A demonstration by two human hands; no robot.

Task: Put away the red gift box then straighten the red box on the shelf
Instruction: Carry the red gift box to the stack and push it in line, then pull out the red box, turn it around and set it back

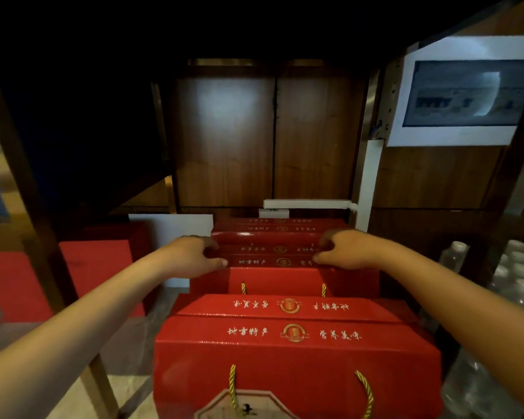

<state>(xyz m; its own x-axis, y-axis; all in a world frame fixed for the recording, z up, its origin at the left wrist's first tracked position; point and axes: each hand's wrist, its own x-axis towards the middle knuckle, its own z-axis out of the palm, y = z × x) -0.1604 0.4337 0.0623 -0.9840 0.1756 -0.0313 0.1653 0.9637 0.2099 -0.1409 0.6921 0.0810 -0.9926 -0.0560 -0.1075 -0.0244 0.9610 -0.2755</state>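
Red boxes [285, 328] fill centre; bottles [518, 267] crowd right

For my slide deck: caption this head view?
Both hands, left and right, grip a red gift box in a row.

Storeroom, stacked red gift boxes [285, 334], bottled water [515, 267]

Bottled water [515, 276], framed picture [466, 93], possibly foam board [176, 228]
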